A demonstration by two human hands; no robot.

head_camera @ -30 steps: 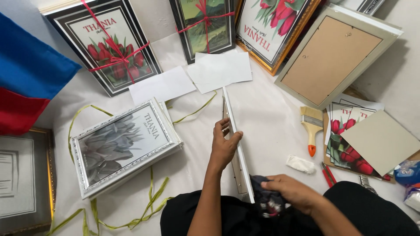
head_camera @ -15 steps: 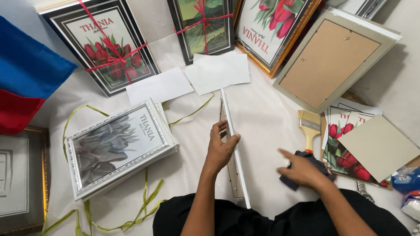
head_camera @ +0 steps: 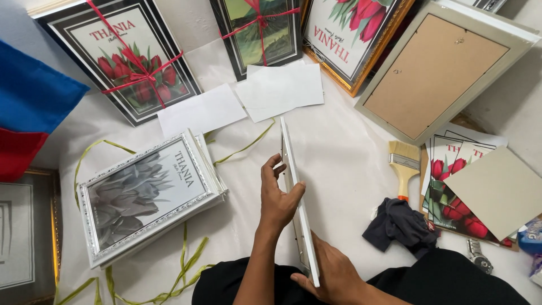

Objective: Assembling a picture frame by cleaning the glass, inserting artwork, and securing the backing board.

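White frame (head_camera: 293,186) stands on edge; left hand (head_camera: 279,200) clasps its middle, right hand (head_camera: 333,277) grips its near end.

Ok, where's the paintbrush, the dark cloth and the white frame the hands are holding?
Paintbrush (head_camera: 404,165): head view, on its metal band.
Dark cloth (head_camera: 398,223): head view, middle of the crumpled heap.
White frame (head_camera: 287,155): head view, upper stretch of its edge, above the left hand (head_camera: 279,199).

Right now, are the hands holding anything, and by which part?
Yes: the white frame, stood on edge. The left hand grips its middle; the right hand holds its near end.
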